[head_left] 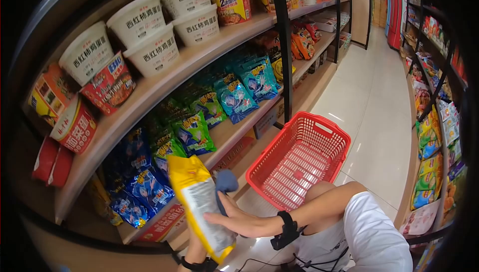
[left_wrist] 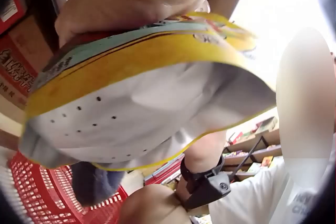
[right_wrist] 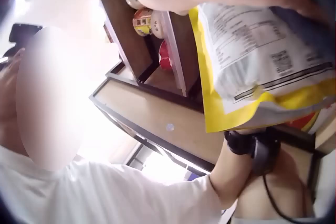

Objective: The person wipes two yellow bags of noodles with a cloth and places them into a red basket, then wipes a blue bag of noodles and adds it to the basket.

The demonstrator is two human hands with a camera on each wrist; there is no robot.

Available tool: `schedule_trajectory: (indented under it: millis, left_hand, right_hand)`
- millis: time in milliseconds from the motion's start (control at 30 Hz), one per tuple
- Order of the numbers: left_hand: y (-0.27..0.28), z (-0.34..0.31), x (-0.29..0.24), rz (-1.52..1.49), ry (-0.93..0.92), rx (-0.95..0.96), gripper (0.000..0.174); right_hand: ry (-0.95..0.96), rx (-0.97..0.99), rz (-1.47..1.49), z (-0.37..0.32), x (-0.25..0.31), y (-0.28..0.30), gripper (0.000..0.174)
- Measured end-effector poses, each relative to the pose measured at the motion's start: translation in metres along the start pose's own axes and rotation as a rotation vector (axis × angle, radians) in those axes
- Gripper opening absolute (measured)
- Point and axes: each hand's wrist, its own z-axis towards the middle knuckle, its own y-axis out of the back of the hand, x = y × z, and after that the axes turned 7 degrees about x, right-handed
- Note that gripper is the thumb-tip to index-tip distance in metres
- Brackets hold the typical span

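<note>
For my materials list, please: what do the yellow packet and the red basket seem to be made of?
Yellow packet: probably plastic film, with a satin finish; soft creases and thin flat edges suggest it, though any inner layer is hidden.

Red basket: apparently hard moulded plastic, slightly glossy; its regular slots and uniform colour are the signs.

The basket [head_left: 298,175] stands on the floor [head_left: 371,102], right of the packet [head_left: 198,204].

Shop, small supermarket type: long shelf [head_left: 119,107] stacked with noodle tubs [head_left: 152,50], rows of bright snack bags [head_left: 194,133] below, red shopping basket [head_left: 299,172] on tiled aisle floor [head_left: 369,82], packaged goods [head_left: 428,137] opposite.
</note>
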Motion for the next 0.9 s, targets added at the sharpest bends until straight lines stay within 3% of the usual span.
schedule_trajectory:
  millis: [67,100,167,267,367,400,433,467,533,600,767,833,900]
  left_hand:
    - [-0.023,0.005,-0.004,0.335,-0.132,-0.139,0.061]
    - [-0.039,0.005,-0.003,0.57,-0.2,-0.242,0.061]
    - [-0.045,0.008,-0.003,0.586,-0.118,-0.251,0.064]
    - [-0.039,0.016,0.0,0.635,-0.13,-0.286,0.067]
    - [-0.054,0.021,0.001,0.683,-0.122,-0.313,0.065]
    - [-0.054,0.023,0.006,0.694,-0.126,-0.306,0.066]
    - [-0.056,0.025,0.01,0.705,-0.13,-0.299,0.066]
    - [-0.061,0.025,0.011,0.677,-0.14,-0.283,0.072]
    - [-0.051,0.029,0.008,0.487,-0.124,-0.295,0.068]
    - [-0.036,0.031,0.0,0.42,-0.113,-0.34,0.057]
    - [-0.011,0.018,-0.014,0.304,0.155,-0.43,0.05]
    - [0.004,0.012,-0.004,0.222,0.279,-0.377,0.053]
    - [-0.001,0.005,0.002,-0.064,0.399,-0.269,0.055]
  right_hand:
    - [-0.088,0.094,0.241,-0.002,0.012,0.01,0.115]
    - [-0.108,0.098,0.355,0.003,0.004,0.012,0.106]
    - [-0.122,0.184,0.596,0.005,0.004,0.019,0.092]
    - [-0.054,0.166,0.49,-0.01,0.021,0.03,0.087]
    - [0.104,0.09,0.35,0.003,-0.003,0.029,0.078]
    - [0.127,0.004,0.429,0.002,-0.003,0.029,0.061]
    - [0.081,-0.017,0.463,0.0,-0.003,0.031,0.058]
    - [0.034,-0.037,0.495,-0.003,0.002,0.036,0.054]
    - [-0.067,-0.086,0.551,-0.001,-0.002,0.045,0.044]
    - [-0.105,-0.132,0.653,0.007,-0.011,0.051,0.045]
    - [-0.109,-0.149,0.84,0.0,-0.01,0.06,0.047]
    - [-0.094,-0.074,0.866,-0.01,0.001,0.063,0.046]
    - [-0.084,-0.041,0.89,-0.017,0.011,0.063,0.047]
